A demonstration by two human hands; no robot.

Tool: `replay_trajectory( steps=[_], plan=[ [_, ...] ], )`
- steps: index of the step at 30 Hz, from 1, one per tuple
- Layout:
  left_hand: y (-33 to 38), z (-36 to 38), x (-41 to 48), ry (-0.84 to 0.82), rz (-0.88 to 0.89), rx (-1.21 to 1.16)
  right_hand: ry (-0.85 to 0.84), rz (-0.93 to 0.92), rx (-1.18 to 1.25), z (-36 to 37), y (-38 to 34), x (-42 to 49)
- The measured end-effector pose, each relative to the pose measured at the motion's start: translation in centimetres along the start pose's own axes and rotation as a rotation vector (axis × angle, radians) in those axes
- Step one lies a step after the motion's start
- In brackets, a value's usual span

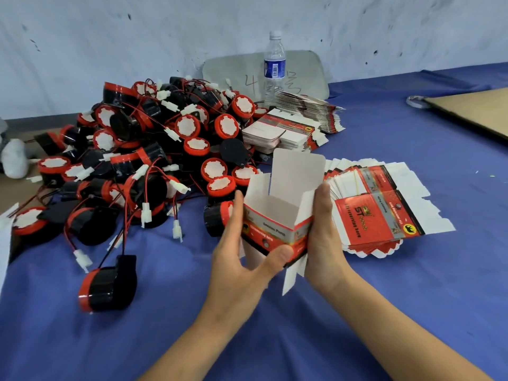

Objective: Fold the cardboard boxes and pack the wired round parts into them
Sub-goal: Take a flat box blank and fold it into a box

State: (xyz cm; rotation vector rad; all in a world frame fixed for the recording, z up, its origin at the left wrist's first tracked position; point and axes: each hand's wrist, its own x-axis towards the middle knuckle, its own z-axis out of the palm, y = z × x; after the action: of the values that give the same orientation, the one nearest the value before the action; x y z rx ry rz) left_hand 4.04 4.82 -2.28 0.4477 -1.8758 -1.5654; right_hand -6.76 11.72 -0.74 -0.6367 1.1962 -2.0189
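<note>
A small red and white cardboard box point(277, 215) is held up above the blue cloth, its top open and the tall lid flap standing upright. My left hand point(239, 259) grips its left side with the thumb across the front. My right hand point(324, 237) presses flat against its right side. The bottom flaps hang loose below. A large heap of black and red round parts point(154, 149) with red-black wires and white plugs lies to the left. One round part point(108, 284) sits alone at the front left.
A fanned stack of flat boxes point(384, 210) lies just right of my hands. More flat boxes point(286, 130) are stacked behind, beside a water bottle point(274, 67). A brown cardboard sheet point(472, 111) lies at the far right. A blue cloth point(412, 312) covers the table.
</note>
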Motion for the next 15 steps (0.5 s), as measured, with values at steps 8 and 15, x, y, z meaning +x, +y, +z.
replay_trajectory(
  steps=[8, 15],
  plan=[
    [0.4, 1.8, -1.6, -0.444, 0.076, 0.173, 0.005, -0.086, -0.374, 0.8, 0.5, -1.7],
    [0.4, 1.5, -2.2, -0.54, -0.01, 0.339, -0.147, -0.08, -0.353, 1.0, 0.9, -1.8]
  ],
)
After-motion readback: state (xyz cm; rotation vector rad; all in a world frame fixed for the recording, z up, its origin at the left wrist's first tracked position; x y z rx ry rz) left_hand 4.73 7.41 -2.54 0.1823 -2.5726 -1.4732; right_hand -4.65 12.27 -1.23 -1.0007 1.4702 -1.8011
